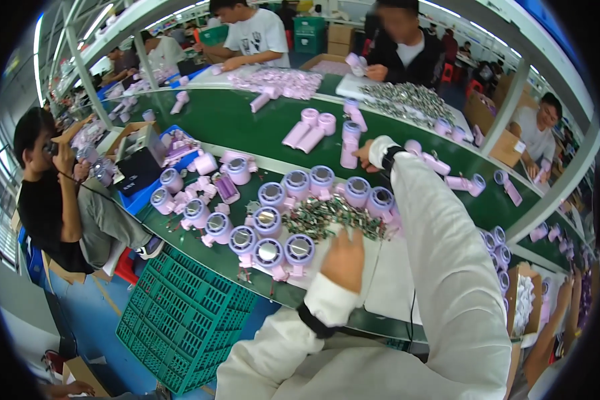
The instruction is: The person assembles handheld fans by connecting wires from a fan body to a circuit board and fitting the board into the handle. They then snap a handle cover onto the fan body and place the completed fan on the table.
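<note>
My right hand (365,156) is stretched out over the green belt, its fingers closed at the handle of a pink handheld fan (350,141). Nearer to me, my left hand (345,261) reaches down to a heap of small green and silver circuit parts (320,217); its fingertips are blurred against the heap, so their grip is unclear. Round the heap stand several pink and lavender fan heads (267,221), facing up. A white board (390,277) lies beside my left hand.
More pink fans (310,130) lie on the green conveyor belt (247,127). Green plastic crates (183,313) stand on the floor at left. A blue bin (140,198) holds pink parts. Shelf posts (507,110) rise at right. Several people work nearby; one sits at left.
</note>
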The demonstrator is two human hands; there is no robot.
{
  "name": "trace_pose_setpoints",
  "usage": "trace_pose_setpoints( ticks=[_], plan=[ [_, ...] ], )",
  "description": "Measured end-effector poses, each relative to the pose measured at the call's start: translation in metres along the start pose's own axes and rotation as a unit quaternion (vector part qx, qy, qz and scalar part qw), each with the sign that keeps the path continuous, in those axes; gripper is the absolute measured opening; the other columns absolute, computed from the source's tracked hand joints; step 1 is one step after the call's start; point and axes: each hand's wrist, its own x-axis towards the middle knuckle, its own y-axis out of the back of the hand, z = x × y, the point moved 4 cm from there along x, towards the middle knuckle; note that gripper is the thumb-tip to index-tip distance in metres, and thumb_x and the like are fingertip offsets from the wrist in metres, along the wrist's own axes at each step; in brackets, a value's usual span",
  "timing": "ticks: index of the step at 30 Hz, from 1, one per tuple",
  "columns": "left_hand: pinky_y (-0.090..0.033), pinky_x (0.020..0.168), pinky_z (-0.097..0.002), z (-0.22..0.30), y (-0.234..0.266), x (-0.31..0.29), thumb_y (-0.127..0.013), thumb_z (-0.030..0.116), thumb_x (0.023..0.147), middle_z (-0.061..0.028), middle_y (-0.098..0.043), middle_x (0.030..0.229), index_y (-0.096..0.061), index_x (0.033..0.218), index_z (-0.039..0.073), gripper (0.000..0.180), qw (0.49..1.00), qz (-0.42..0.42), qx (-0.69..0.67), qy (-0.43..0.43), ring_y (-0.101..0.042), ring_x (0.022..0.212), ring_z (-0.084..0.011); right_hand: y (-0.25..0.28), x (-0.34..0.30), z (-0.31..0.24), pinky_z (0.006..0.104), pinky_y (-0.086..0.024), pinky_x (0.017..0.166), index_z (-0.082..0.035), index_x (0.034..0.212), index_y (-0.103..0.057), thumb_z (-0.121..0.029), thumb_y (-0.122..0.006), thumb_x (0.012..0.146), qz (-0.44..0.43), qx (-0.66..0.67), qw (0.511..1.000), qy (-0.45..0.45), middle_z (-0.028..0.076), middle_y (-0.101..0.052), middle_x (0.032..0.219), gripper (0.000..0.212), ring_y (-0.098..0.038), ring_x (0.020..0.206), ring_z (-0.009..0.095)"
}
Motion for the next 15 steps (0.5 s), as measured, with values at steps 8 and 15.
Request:
trace_pose_setpoints(
  ticks=[8,15],
  plan=[
    [-0.053,0.085,-0.0448,-0.002,0.011,-0.044,-0.058,-0.002,0.082,-0.0174,-0.060,0.109,-0.063,0.117,0.000,0.035,0.991,-0.050,-0.111,-0.048,-0.061,0.102,-0.0359,0.003,0.017,0.006,0.0295,-0.049,0.051,-0.004,0.100,-0.068,-0.038,-0.062,0.097,-0.056,-0.008,0.998,0.014,0.003,-0.069,0.085,0.035,-0.063,0.062,0.018],
    [-0.051,0.087,-0.0404,-0.020,0.017,-0.050,-0.066,0.004,0.083,-0.0135,-0.064,0.101,-0.065,0.112,0.001,0.029,0.979,-0.034,-0.198,-0.022,-0.062,0.094,-0.0334,0.049,-0.091,0.004,0.0207,-0.029,0.042,-0.005,0.089,-0.054,-0.025,-0.055,0.103,-0.155,0.539,0.828,-0.028,-0.008,-0.040,0.063,0.024,-0.036,0.048,0.002]
  ],
)
